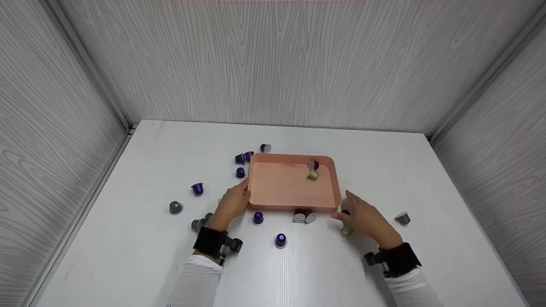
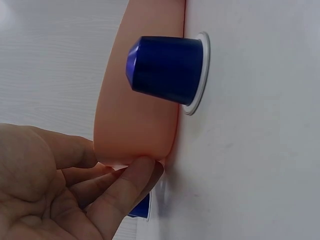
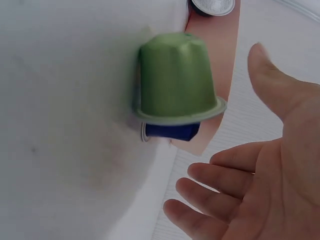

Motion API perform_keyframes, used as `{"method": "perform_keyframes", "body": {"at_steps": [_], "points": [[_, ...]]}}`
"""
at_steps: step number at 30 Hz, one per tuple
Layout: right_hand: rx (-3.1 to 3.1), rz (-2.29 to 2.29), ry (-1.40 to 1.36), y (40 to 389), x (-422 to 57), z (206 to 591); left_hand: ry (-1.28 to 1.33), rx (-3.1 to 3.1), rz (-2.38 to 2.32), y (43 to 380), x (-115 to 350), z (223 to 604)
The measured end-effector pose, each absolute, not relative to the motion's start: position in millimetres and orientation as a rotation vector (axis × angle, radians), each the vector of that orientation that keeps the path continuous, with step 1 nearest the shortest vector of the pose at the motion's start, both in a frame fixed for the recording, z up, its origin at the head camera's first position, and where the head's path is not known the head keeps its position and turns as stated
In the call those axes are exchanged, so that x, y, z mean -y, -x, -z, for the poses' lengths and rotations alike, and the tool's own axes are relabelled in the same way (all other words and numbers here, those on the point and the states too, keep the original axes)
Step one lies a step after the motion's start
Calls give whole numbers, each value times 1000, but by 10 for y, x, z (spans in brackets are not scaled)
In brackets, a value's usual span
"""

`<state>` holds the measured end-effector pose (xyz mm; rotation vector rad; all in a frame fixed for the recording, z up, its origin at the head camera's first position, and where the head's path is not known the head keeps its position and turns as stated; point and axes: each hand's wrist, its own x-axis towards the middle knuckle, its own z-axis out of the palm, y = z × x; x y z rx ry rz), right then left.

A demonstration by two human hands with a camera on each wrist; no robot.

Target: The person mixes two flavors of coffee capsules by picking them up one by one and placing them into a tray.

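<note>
A shallow salmon-pink tray (image 1: 277,185) lies on the white table, with a green coffee capsule (image 1: 313,175) and a dark one (image 1: 315,164) inside at its right. My left hand (image 1: 233,202) grips the tray's left side, fingers and thumb around the corner in the left wrist view; a blue capsule (image 2: 167,70) stands against the tray wall there. By the tray's near right corner, my right hand (image 1: 367,217) is spread, holding nothing. Close to that palm, a green capsule (image 3: 177,77) stands in front of a blue one (image 3: 172,131).
Blue capsules (image 1: 240,172) lie around the tray's left and far left. Grey ones (image 1: 175,207) are farther left, and another grey capsule (image 1: 402,218) lies at the right. Purple capsules (image 1: 280,240) stand in front of the tray. Wood-grain panels (image 1: 273,64) enclose the table's back and sides.
</note>
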<state>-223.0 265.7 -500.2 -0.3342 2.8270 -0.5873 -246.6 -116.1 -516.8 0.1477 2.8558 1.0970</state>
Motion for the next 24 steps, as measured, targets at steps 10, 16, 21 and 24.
{"method": "perform_keyframes", "body": {"at_steps": [10,16,21,24], "points": [[-2875,646,396,2218,-2676,5098,-116,-2842,-1091,2486,1144,5165],[-2920,623,445,2220,-2645,5114,-104,-2843,-1090,2491,1159,5165],[-2929,567,463,2200,-2653,5133,-125,-2837,-1102,2495,1153,5175],[-2943,554,483,2196,-2655,5128,-125,-2833,-1101,2493,1149,5178]]}}
